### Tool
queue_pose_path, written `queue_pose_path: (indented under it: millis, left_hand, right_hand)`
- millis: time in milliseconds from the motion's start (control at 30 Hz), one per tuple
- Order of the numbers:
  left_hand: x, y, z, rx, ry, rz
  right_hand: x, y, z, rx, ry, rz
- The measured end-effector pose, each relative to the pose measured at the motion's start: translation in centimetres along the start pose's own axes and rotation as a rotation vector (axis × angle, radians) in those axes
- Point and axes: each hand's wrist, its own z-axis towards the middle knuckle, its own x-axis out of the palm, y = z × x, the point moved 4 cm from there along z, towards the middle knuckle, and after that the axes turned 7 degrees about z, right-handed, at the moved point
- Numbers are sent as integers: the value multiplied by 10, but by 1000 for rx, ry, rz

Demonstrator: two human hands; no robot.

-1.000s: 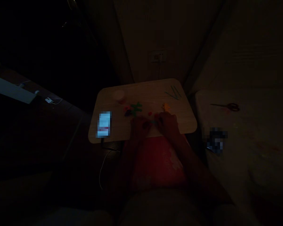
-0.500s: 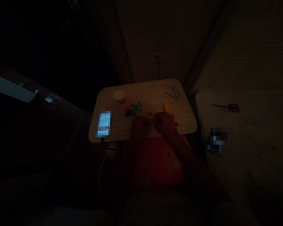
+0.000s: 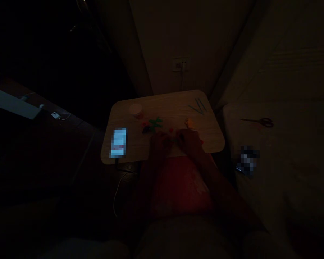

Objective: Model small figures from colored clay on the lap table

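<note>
The scene is very dark. My left hand (image 3: 159, 145) and my right hand (image 3: 188, 141) rest close together at the near edge of a small wooden lap table (image 3: 140, 147). Both hands look curled around something small between them, too dim to name. Just beyond the hands lie a green shape (image 3: 155, 123), small red bits (image 3: 172, 130) and an orange piece (image 3: 189, 123). A small round cup (image 3: 136, 110) stands at the table's back left.
A lit phone (image 3: 118, 142) lies on the table's left part, its cable hanging below. Thin green sticks (image 3: 197, 107) lie at the back right. Scissors (image 3: 261, 122) and a dark object (image 3: 247, 159) rest on the pale surface to the right. A wall socket (image 3: 180, 65) sits behind.
The hands stay in almost the same spot at the table's near edge, with only slight shifts of the fingers. The picture has grown a little darker.
</note>
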Motion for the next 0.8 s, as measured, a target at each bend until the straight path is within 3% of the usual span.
queue_pose_path:
  millis: [500, 800]
  left_hand:
    - [-1, -3, 4, -7, 32, 47]
    - [2, -1, 5, -17, 50, 66]
  right_hand:
    - [0, 11, -4, 53, 33, -118]
    - [3, 8, -3, -4, 1, -100]
